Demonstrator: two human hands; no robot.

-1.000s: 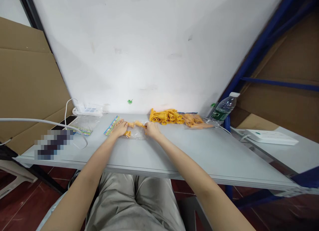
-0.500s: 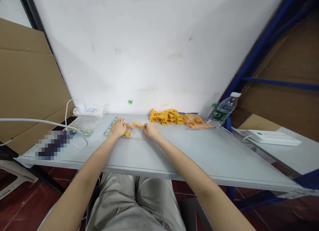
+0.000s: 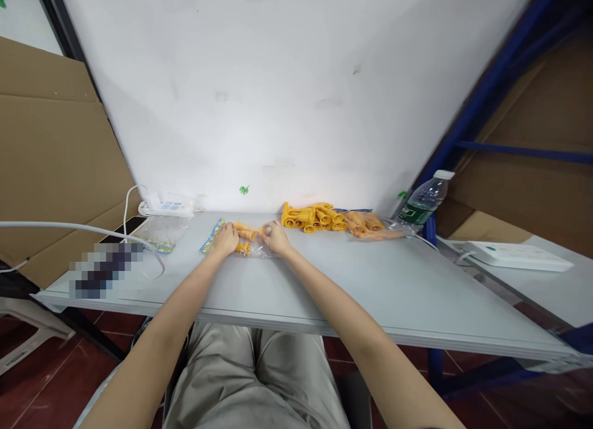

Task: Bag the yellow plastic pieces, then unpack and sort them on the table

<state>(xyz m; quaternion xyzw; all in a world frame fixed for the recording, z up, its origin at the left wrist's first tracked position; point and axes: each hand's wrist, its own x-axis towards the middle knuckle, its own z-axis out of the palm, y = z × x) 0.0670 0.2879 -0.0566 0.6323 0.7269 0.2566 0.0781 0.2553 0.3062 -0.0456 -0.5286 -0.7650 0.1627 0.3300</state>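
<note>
Bag (image 3: pixel 254 250): between hands; likely light, slippery; best held at ends.
Left hand (image 3: pixel 225 239): on bag, closure unclear.
Right hand (image 3: pixel 277 237): pinched on bag.

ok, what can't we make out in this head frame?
All in the head view:
- Left hand and right hand: too small and far to tell whether they pinch or just press the clear bag.
- Orange pieces in the bag: count partly hidden by both hands.
- Left of the table: a pixelated patch blurs whatever lies there.
- Bottle label: too small to read.
</note>
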